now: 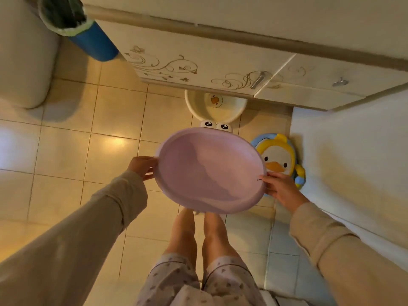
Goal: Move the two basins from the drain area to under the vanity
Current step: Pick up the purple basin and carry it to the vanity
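I hold a round lilac basin [209, 171] level in the air above the tiled floor, in front of the vanity [198, 62]. My left hand [142, 166] grips its left rim and my right hand [281, 188] grips its right rim. A cream basin [198, 104] with a duck print and cartoon eyes on its near rim sits on the floor, half tucked under the vanity's lower edge. The lilac basin hides part of that rim.
A blue bin [92, 40] with a green liner stands left of the vanity, by a white toilet [22, 62]. A duck-shaped child seat [280, 157] leans against a white wall [353, 162] at the right. My bare legs [198, 239] are below the basin.
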